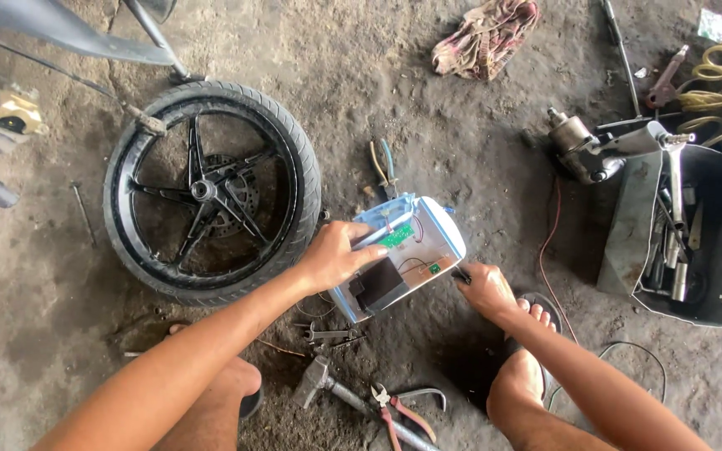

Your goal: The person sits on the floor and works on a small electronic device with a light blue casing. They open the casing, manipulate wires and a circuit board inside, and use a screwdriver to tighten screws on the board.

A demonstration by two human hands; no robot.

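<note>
Workshop clutter on a dirt floor

A black five-spoke motorcycle wheel [212,190] lies flat; striped crumpled rag [485,36] beyond; red-handled pliers [398,415] beside a steel hammer [321,382]; dark metal toolbox [688,238] at right.

1. The floor [461,125] is bare, dusty grey concrete with dark stains.
2. A black motorcycle wheel [212,190] with its tyre lies flat at the left.
3. A crumpled striped rag [486,35] lies at the top.
4. A hammer [319,380] and red-handled pliers [394,413] lie at the bottom, with small wrenches [327,334] near them.
5. Blue-and-yellow-handled pliers [383,167] lie near the middle.
6. A dark open tool tray [628,242] sits at the right, with a thin red wire [547,250] beside it.
</note>
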